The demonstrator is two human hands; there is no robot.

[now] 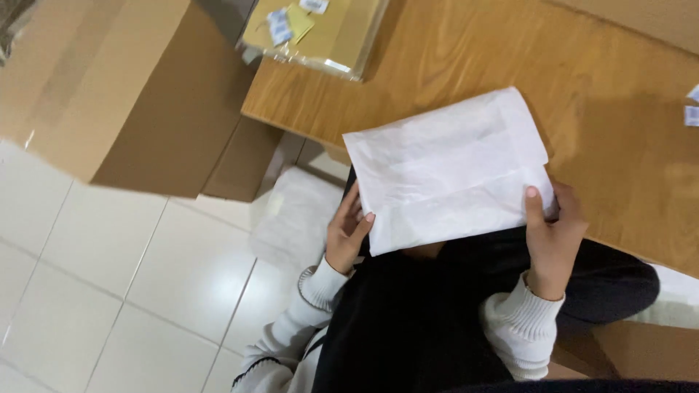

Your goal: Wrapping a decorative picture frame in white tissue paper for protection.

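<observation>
A wooden table [466, 80] stands over a white tiled floor [109, 269], with a cardboard box [109, 87] at 10 o'clock and a clear-wrapped packet [320, 33] on the table's far corner at 12. A white paper bag [448, 167] lies near the middle, partly over the table edge above the person's lap. The left hand [348, 236] curls at the bag's lower left corner, fingertips touching it. The right hand [553, 233] pinches the lower right corner, thumb on top.
</observation>
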